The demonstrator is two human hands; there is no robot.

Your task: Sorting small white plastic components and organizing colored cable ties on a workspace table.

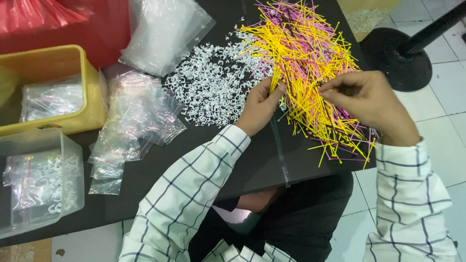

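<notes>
Fingers of the left hand [259,106] pinch a small bunch of yellow sticks [274,77] near their lower ends, so the bunch stands up from the pile and stays apart from the loose ones. The right hand [369,99] is curled with its fingertips pressed together over the pile of yellow and pink sticks [310,63]; it seems to nip one or two thin sticks, but what exactly is between the fingers cannot be told. Both hands work just at the near edge of this pile, which lies spread on the dark table [252,165], and some sticks hang over the table edge at the right. Just left of the left hand there is a heap of small white plastic rings [213,85], touching the sticks where the two piles meet, so the pieces mix a little there. Further left lie small clear zip bags [131,131], a bigger clear bag [162,31], a yellow basket [73,87] and a transparent box [39,182] with filled bags inside. A black round stand base [395,56] is on the tiled floor, beyond the table.
</notes>
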